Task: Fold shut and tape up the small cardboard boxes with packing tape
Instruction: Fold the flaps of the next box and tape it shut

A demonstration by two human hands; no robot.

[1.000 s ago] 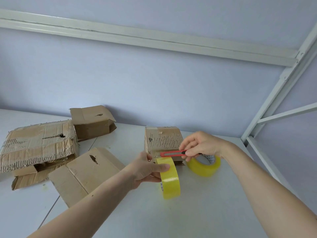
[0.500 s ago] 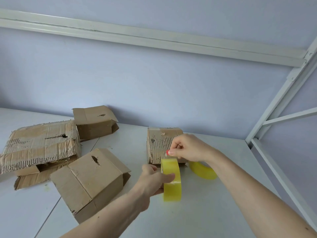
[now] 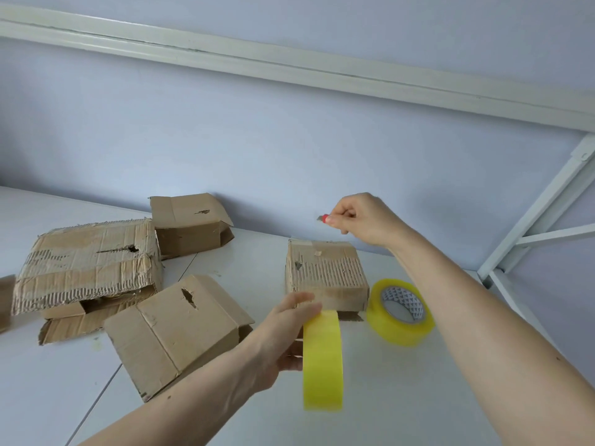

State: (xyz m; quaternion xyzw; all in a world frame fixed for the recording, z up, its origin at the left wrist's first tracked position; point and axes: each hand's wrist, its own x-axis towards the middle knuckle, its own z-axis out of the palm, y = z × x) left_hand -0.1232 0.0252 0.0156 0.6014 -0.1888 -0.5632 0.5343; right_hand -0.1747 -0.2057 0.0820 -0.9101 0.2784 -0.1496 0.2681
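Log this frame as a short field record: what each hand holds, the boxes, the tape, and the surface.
left hand: grips an upright yellow tape roll
right hand: raised, pinching a red cutter, blade tip showing
second tape roll: leaning on the table beside the worn box
other boxes: near box, rear box, torn large box
surface: white table

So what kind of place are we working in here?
Probably a makeshift packing bench, not a home: a bare white table against a plain wall, a white metal frame, worn cardboard boxes and tape rolls.
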